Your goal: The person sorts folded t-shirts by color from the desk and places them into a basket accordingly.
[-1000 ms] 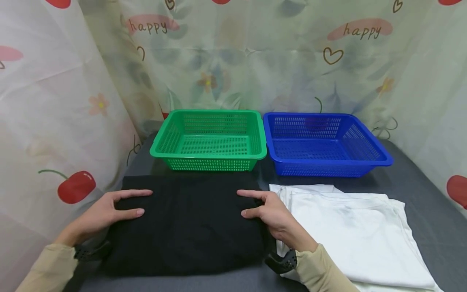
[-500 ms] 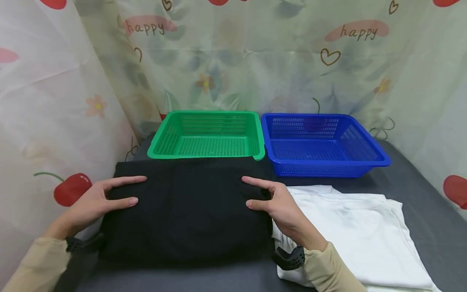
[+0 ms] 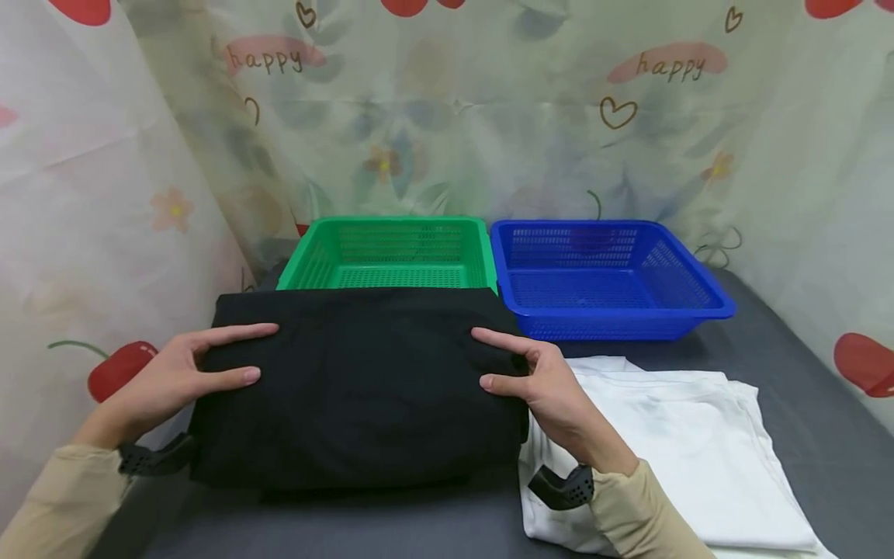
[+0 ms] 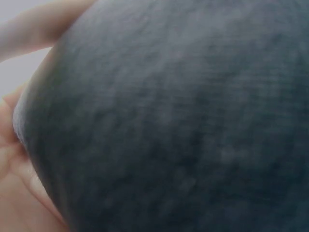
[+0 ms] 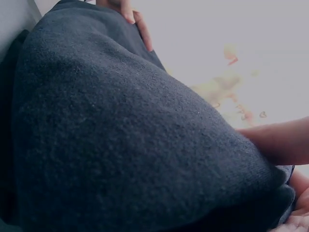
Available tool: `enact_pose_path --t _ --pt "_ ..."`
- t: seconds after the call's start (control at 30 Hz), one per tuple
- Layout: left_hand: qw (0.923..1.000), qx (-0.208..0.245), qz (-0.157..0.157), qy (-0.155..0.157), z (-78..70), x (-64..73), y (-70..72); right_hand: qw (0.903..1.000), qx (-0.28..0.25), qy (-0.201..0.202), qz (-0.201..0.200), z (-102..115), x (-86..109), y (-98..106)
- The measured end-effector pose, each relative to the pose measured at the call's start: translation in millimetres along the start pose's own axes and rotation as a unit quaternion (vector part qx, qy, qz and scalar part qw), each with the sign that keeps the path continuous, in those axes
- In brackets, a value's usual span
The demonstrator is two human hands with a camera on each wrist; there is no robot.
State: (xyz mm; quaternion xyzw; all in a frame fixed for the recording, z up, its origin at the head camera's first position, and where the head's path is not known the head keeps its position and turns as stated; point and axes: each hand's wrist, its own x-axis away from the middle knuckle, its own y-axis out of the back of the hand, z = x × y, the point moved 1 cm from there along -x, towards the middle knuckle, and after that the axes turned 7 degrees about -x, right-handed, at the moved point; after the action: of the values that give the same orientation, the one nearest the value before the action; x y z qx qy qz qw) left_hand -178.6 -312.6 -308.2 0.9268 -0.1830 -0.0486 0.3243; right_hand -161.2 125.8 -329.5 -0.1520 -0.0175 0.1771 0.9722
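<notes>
A thick, folded black cloth (image 3: 370,388) spans the space between my two hands in the head view, raised off the table. My left hand (image 3: 157,384) grips its left edge, thumb and index finger lying on top and the palm side wrapped round the edge. On the opposite edge my right hand (image 3: 559,396) holds it in the same way; in the right wrist view the other fingers curl under the fold below the thumb (image 5: 285,140). Cloth (image 4: 169,121) fills most of the left wrist view. The far edge of the bundle overlaps the green basket's front.
Behind the cloth stands a green plastic basket (image 3: 317,244), with a blue basket (image 3: 618,313) beside it on the right. Folded white cloths (image 3: 677,450) lie at the right on the grey table (image 3: 754,334). Printed curtains (image 3: 454,140) hang at the back and sides.
Both hands have lifted the black cloth from the table and carried it slightly forward, so it now covers the green basket's front wall. The view has shifted a little.
</notes>
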Motion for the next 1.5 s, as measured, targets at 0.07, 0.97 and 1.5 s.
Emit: enact_pose_path --t 0.07,0.97,1.5 --pt "1.0000 -0.003 0.000 -0.001 -0.8 -0.5 0.6 1.0000 -0.004 0.001 0.003 1 0.5 1" --pt "0.9991 0.010 -0.029 -0.030 -27.4 -24.5 12.8 0.9978 0.019 0.055 0.033 37 -16.8 21" --pt "0.9972 -0.002 -0.044 -0.061 -47.1 -75.1 27.5 0.9940 0.053 0.080 0.053 74 -61.3 54"
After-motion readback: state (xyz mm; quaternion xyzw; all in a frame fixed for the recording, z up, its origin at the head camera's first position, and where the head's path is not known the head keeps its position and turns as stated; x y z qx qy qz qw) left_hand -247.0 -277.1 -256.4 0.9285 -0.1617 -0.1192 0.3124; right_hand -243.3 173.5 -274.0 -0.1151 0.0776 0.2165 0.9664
